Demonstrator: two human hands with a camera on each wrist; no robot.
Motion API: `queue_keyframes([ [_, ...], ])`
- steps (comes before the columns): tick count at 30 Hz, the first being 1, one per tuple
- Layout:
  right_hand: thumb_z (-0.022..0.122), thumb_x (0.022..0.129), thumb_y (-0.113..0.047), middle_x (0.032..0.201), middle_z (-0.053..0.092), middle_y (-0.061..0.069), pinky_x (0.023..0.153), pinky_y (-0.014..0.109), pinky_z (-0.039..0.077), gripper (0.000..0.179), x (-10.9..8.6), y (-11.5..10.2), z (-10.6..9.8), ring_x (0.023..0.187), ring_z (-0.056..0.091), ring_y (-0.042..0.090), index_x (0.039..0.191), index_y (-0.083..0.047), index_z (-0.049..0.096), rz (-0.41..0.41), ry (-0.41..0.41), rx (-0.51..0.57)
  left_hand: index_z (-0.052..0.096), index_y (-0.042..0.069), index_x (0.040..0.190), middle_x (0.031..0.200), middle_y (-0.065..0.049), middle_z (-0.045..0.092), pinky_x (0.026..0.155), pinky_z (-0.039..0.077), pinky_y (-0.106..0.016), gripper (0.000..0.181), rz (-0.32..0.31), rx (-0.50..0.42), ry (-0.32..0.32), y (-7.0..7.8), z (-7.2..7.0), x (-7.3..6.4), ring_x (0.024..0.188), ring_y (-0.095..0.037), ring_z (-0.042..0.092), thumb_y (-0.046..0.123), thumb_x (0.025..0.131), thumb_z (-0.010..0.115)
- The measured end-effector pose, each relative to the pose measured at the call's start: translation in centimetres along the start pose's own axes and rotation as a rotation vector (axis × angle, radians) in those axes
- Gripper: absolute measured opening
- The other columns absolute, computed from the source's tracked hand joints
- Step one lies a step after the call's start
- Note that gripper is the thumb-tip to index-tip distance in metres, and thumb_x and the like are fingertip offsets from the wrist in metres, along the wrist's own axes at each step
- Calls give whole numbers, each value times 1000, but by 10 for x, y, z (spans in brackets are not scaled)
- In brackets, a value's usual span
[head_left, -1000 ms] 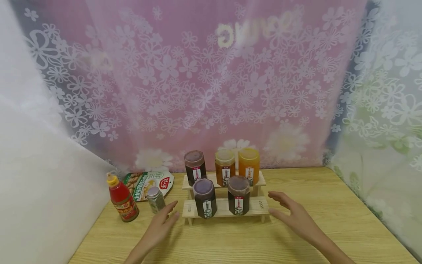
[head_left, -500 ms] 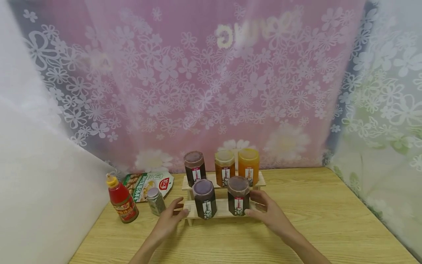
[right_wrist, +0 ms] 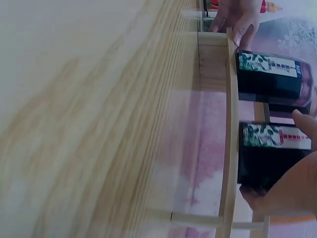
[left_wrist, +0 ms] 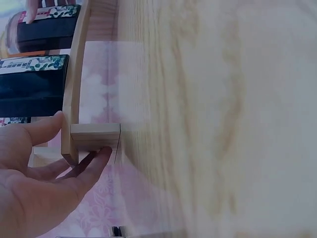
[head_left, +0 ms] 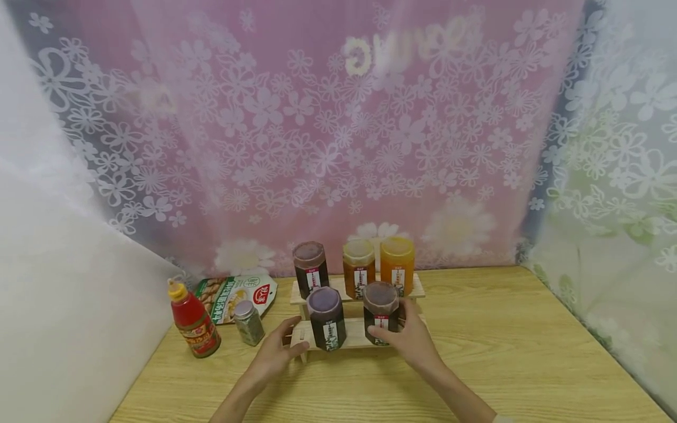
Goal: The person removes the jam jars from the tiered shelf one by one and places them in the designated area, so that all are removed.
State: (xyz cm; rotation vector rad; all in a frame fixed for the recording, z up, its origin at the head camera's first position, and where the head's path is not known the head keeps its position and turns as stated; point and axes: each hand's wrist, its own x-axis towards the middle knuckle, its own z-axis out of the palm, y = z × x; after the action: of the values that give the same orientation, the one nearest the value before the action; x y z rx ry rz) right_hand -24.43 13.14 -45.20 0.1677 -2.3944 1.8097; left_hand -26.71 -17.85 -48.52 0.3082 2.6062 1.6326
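The right grip (head_left: pixel 415 341) partly hides the front-right jar (head_left: pixel 379 301), its label print (head_left: pixel 381 321) too small to read.

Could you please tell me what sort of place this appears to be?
Probably a small, screened-off tabletop set-up: a pale wood-grain table backed by a pink, white-flowered sheet, with dark hexagonal jars on a two-tier wooden rack.

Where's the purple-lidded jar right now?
In the head view, the purple-lidded jar stands on the lower shelf, between the left hand and the brown-lidded jar the right hand holds.
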Motion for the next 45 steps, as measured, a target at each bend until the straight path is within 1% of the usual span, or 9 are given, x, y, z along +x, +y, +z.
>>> queue_keyframes([
  [3, 88, 85, -30, 140, 59, 21, 108, 56, 46, 83, 4, -2, 6, 132, 56, 39, 148, -4, 41, -4, 36, -58, 44, -5, 152, 137, -29, 59, 92, 55, -47, 70, 0, -33, -8, 0, -1, 1, 119, -39, 63, 16, 95, 77],
  [6, 89, 84, -35, 138, 61, 21, 106, 59, 46, 86, 7, 0, 7, 130, 57, 41, 149, -4, 41, -13, 62, -135, 42, -6, 153, 138, -30, 57, 93, 55, -47, 69, 16, -58, -27, -1, -1, 1, 120, -41, 61, 13, 96, 76],
  [11, 90, 82, -38, 136, 63, 21, 103, 57, 50, 89, 9, 2, 3, 127, 60, 41, 150, -4, 44, -28, 70, -215, 43, -5, 152, 137, -30, 57, 92, 55, -45, 68, 21, -79, -34, -2, -2, 0, 120, -41, 61, 12, 95, 76],
  [16, 90, 82, -37, 133, 65, 17, 98, 50, 54, 90, 4, 3, -6, 121, 63, 34, 151, -7, 43, -16, 38, -201, 44, -3, 153, 138, -28, 57, 91, 55, -45, 69, -8, -97, -29, -1, -3, -2, 120, -39, 61, 14, 94, 77],
  [21, 90, 82, -37, 132, 65, 15, 94, 45, 56, 89, -2, 0, -19, 116, 65, 29, 153, -9, 43, 15, 11, -184, 43, -1, 154, 141, -29, 55, 95, 54, -50, 71, -17, -88, -39, -1, -5, -3, 124, -43, 58, 13, 94, 77],
  [25, 90, 82, -36, 131, 66, 15, 96, 47, 55, 86, -5, 1, -29, 117, 65, 30, 150, -7, 47, 22, -2, -187, 43, -1, 155, 142, -30, 54, 98, 52, -54, 71, -24, -88, -48, 0, -5, -4, 127, -45, 57, 12, 94, 77],
  [30, 91, 81, -36, 128, 67, 14, 94, 47, 56, 79, -6, 2, -42, 118, 64, 32, 145, -8, 52, 34, 0, -199, 43, -1, 155, 143, -30, 53, 99, 51, -55, 70, -19, -75, -52, 0, -6, -4, 127, -46, 56, 13, 95, 76],
  [37, 90, 81, -40, 128, 67, 15, 92, 47, 56, 81, -10, 3, -62, 117, 64, 33, 145, -5, 52, 63, 5, -252, 41, -2, 155, 146, -32, 50, 100, 51, -55, 70, -16, -76, -66, 2, -7, -4, 131, -49, 53, 12, 96, 75],
  [45, 89, 83, -40, 133, 65, 18, 91, 46, 56, 85, -13, 9, -88, 121, 62, 37, 149, -5, 49, 77, 2, -256, 41, 0, 156, 148, -32, 48, 100, 51, -55, 69, -31, -76, -71, 3, -6, -5, 132, -50, 52, 12, 96, 74],
])
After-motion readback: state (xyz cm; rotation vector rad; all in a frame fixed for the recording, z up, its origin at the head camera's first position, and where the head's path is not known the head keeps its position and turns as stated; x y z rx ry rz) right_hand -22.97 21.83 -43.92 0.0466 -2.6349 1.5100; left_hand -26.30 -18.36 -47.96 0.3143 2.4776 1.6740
